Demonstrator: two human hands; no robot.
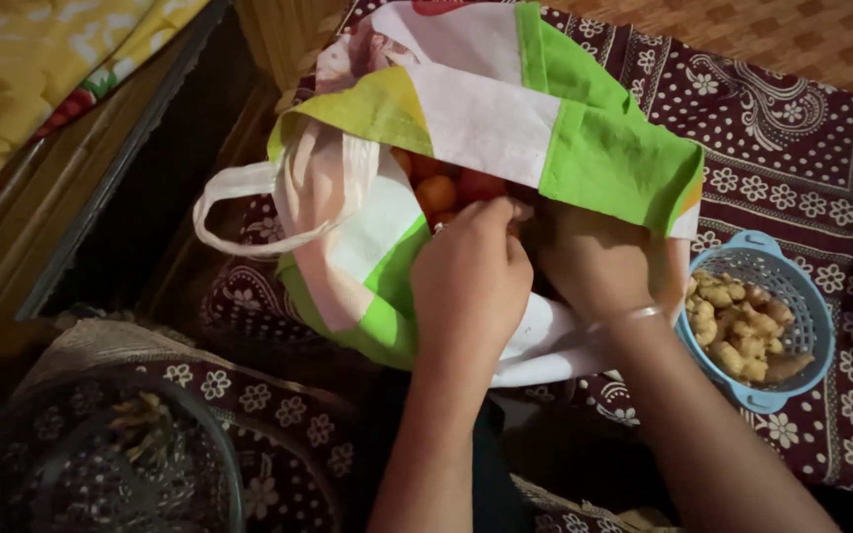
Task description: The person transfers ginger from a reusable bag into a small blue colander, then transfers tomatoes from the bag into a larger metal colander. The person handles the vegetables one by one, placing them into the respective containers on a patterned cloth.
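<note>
A white and green cloth bag lies open on a maroon patterned mat. Red and orange tomatoes show inside its mouth. My left hand reaches into the opening, fingers curled among the tomatoes; whether it grips one is hidden. My right hand is inside the bag too, under the green flap, with a thin bangle at the wrist; its fingers are hidden.
A blue plastic basket holding pale ginger pieces sits right of the bag. A clear glass bowl stands at lower left. A wooden frame and yellow floral cloth lie at upper left.
</note>
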